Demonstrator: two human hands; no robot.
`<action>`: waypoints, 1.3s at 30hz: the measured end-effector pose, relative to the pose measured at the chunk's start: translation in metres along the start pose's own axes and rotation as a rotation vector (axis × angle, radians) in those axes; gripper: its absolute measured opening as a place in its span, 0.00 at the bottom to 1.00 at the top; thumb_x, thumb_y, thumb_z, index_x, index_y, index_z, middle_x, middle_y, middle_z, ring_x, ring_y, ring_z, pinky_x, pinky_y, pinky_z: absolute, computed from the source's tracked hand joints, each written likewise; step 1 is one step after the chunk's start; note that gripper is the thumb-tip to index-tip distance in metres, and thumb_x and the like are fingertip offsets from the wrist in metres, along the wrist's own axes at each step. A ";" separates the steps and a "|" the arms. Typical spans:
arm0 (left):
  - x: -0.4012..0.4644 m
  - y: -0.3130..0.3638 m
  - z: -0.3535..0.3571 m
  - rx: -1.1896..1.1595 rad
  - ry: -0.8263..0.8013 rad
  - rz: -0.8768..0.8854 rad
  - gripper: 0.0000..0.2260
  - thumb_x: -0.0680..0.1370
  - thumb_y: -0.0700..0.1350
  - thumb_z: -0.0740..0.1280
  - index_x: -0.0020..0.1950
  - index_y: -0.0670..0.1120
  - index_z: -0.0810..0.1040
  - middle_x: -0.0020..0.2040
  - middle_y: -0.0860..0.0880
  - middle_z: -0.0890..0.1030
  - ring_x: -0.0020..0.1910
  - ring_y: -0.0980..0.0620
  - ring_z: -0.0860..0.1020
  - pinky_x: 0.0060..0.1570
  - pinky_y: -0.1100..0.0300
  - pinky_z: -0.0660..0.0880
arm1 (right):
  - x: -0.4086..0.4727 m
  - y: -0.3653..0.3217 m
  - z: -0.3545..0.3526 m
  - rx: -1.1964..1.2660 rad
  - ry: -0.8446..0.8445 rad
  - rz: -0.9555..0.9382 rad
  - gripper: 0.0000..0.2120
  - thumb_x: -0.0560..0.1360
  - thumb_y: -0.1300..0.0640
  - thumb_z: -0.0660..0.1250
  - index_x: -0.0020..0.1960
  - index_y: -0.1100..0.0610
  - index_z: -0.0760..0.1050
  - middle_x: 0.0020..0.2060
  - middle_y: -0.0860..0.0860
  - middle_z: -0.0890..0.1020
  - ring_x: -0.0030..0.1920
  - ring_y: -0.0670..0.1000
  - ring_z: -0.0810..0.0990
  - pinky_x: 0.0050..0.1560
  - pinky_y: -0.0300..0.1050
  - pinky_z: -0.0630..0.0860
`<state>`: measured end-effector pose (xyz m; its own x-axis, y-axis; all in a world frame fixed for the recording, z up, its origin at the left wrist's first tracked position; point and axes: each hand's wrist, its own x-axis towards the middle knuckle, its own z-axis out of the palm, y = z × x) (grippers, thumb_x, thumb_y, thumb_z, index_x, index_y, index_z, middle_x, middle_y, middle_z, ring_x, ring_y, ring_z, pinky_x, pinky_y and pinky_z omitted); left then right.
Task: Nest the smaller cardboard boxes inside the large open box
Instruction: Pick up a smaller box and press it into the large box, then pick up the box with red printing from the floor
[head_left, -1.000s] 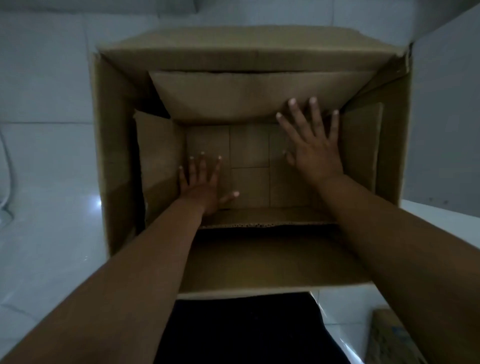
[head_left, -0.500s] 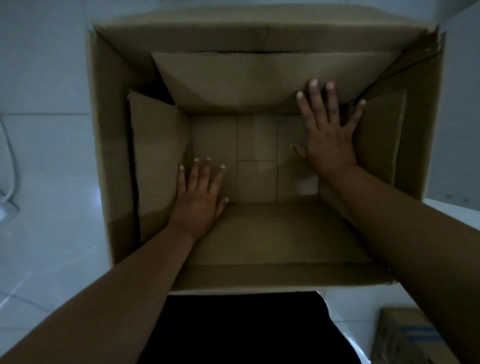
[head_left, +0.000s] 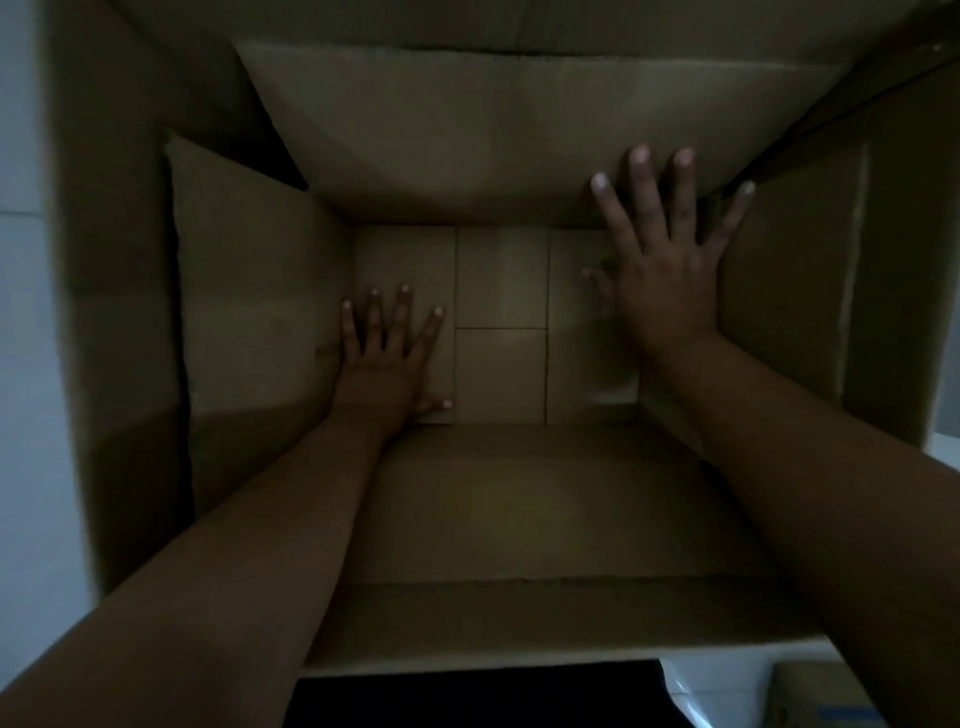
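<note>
The inner cardboard box (head_left: 498, 322) sits nested in the large open box (head_left: 119, 312); light, stiff board, likely best pressed at its walls. Left hand (head_left: 387, 358) lies spread flat on its bottom, right hand (head_left: 667, 254) spread against the right-hand wall. Pale tiled floor (head_left: 31, 415), dim room, another box (head_left: 821, 696) nearby

Head camera, looking steeply down into the large open box (head_left: 119, 312).

Only one view is given, so nothing is shared with another. It sits close above the box, whose walls fill nearly the whole frame; pale floor (head_left: 31, 467) shows at the left edge and lower right, and both forearms enter from the bottom corners.
</note>
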<state>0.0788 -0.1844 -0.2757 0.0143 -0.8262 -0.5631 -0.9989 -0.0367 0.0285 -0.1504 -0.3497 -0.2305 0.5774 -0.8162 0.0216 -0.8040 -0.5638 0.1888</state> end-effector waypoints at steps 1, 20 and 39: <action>0.002 0.000 0.004 0.008 -0.002 0.001 0.49 0.66 0.70 0.63 0.73 0.54 0.33 0.77 0.39 0.41 0.74 0.33 0.40 0.62 0.35 0.28 | -0.001 0.001 0.003 -0.003 0.013 0.007 0.44 0.69 0.47 0.69 0.76 0.45 0.47 0.76 0.53 0.59 0.74 0.62 0.57 0.62 0.76 0.47; -0.081 -0.011 -0.150 0.077 0.077 -0.045 0.33 0.77 0.61 0.56 0.76 0.48 0.51 0.76 0.39 0.55 0.74 0.37 0.55 0.71 0.37 0.43 | -0.011 0.030 -0.132 0.020 -0.347 -0.066 0.38 0.76 0.44 0.60 0.76 0.46 0.39 0.77 0.55 0.48 0.76 0.61 0.49 0.73 0.60 0.45; -0.210 0.031 -0.236 -0.777 0.189 -0.226 0.21 0.80 0.50 0.59 0.72 0.47 0.65 0.69 0.44 0.72 0.67 0.46 0.70 0.65 0.58 0.63 | -0.089 0.070 -0.264 0.471 -0.494 0.176 0.34 0.77 0.53 0.63 0.76 0.50 0.47 0.73 0.57 0.64 0.67 0.61 0.68 0.64 0.58 0.66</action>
<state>0.0552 -0.1446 0.0382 0.2876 -0.8300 -0.4779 -0.6568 -0.5341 0.5324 -0.2209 -0.2833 0.0400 0.3910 -0.7993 -0.4563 -0.9198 -0.3221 -0.2239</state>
